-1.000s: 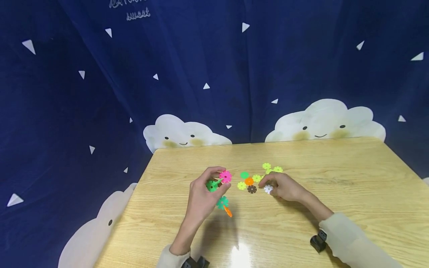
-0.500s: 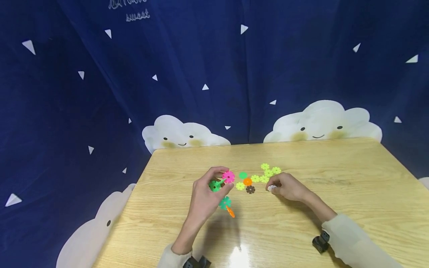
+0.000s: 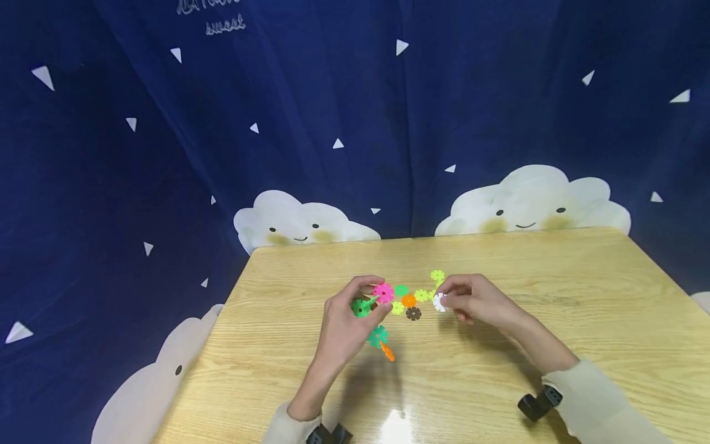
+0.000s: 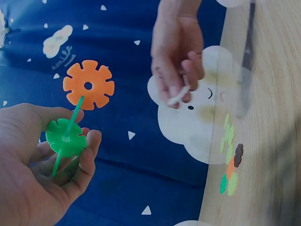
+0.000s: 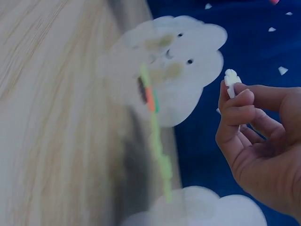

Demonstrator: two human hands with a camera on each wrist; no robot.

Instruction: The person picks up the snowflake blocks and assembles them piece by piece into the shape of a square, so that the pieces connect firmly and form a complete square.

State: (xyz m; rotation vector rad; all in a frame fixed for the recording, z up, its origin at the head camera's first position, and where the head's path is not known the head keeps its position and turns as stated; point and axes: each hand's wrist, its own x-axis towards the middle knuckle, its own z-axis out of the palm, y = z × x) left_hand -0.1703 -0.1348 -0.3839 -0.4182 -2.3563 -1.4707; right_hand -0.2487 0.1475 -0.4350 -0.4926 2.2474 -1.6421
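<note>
My left hand [image 3: 345, 324] grips a joined chain of slotted snowflake discs above the table. In the head view it has a pink disc [image 3: 379, 288] near the fingertips, a green disc [image 3: 356, 304], a teal disc [image 3: 374, 337] and an orange disc [image 3: 387, 351] at the lower end. The left wrist view shows the orange disc face-on, beyond the green one [image 4: 73, 141]. To the right, my right hand [image 3: 488, 302] pinches a white snowflake disc [image 3: 438, 303] between thumb and index finger, raised off the table and seen edge-on in the right wrist view.
Several loose discs lie on the wooden table [image 3: 471, 382] between and beyond the hands: yellow-green [image 3: 421, 296], orange [image 3: 408, 300], green [image 3: 401, 290] and brown [image 3: 413, 314]. A dark blue curtain [image 3: 310, 92] with clouds hangs behind the table's far edge.
My right hand has picked the white disc up from the table and brought it up and left. The left hand, with its chain, has drifted slightly right.
</note>
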